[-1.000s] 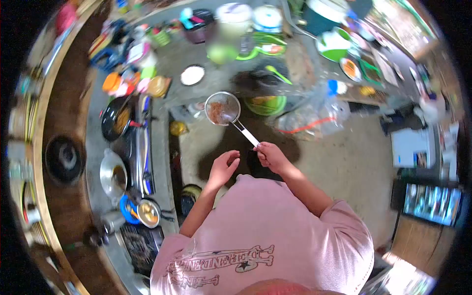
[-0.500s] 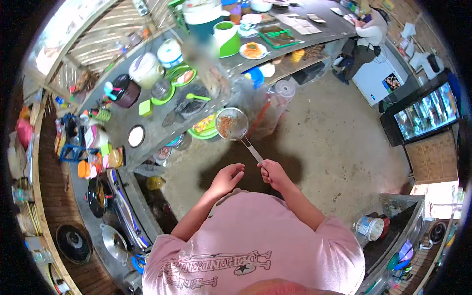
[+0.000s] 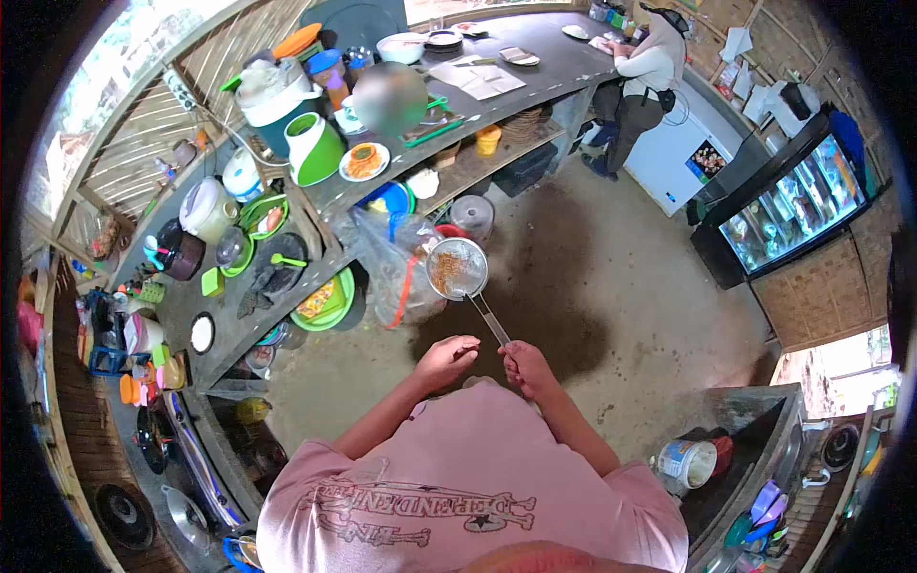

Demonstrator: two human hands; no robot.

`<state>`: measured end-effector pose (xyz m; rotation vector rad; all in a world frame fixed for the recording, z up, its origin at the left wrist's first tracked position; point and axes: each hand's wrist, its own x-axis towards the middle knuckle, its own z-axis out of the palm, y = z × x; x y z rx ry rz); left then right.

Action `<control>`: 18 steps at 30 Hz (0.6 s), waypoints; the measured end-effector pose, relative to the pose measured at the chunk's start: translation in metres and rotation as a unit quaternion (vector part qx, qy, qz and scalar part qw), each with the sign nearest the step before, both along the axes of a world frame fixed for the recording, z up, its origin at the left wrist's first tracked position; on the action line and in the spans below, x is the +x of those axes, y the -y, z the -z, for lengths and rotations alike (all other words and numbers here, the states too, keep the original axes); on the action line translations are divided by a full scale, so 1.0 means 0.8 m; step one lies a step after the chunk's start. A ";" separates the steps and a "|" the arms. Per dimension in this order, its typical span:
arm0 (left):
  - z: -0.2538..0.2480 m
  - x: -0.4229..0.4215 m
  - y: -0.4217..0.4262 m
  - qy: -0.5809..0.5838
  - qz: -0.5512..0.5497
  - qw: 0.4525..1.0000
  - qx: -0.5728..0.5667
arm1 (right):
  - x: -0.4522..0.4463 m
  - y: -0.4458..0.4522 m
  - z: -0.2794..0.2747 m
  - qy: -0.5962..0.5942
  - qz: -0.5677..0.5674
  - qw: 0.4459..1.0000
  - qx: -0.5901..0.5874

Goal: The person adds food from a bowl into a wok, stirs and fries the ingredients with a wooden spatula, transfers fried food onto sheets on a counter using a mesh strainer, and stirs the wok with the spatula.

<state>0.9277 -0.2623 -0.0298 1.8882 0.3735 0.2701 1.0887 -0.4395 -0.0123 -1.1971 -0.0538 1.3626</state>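
My right hand [image 3: 524, 367] is wrapped round the handle of a round mesh strainer [image 3: 457, 268], which is held out over the floor. Reddish-brown bits lie in the strainer's mesh, mostly on its left side. To the left of the handle, my left hand [image 3: 447, 362] is held in the air with its fingers loosely curved and apart, touching nothing. Beyond the strainer, a clear plastic bag [image 3: 396, 272] with a red strip hangs by the counter, near a green basin [image 3: 326, 302].
A counter [image 3: 544, 72] with dishes runs along the back. Another person [image 3: 650, 67] leans on its far end. A glass-front fridge [image 3: 798, 205] stands at the right, a stove [image 3: 196, 458] at the lower left, and a white bucket [image 3: 688, 462] at the lower right.
The view has swung to the right, so the stove has slid toward the lower left and the far person and fridge show more fully. The strainer stays in my right hand.
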 end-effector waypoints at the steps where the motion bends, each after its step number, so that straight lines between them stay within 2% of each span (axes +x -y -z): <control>1: -0.003 0.017 0.000 0.004 0.000 1.000 -0.001 | 0.015 0.002 0.002 -0.012 0.016 1.000 0.002; 7: -0.015 0.095 -0.030 0.034 0.024 0.998 0.051 | 0.101 -0.012 0.005 -0.040 0.051 0.998 0.007; 12: 0.012 0.177 -0.086 -0.036 0.027 0.999 -0.011 | 0.188 -0.048 0.013 -0.034 0.069 0.997 0.021; 16: 0.012 0.266 -0.148 -0.046 0.030 0.998 -0.042 | 0.275 -0.091 0.008 -0.027 0.083 0.996 0.002; 18: 0.003 0.319 -0.183 -0.038 0.058 0.997 0.018 | 0.319 -0.114 0.004 -0.023 0.088 0.996 0.001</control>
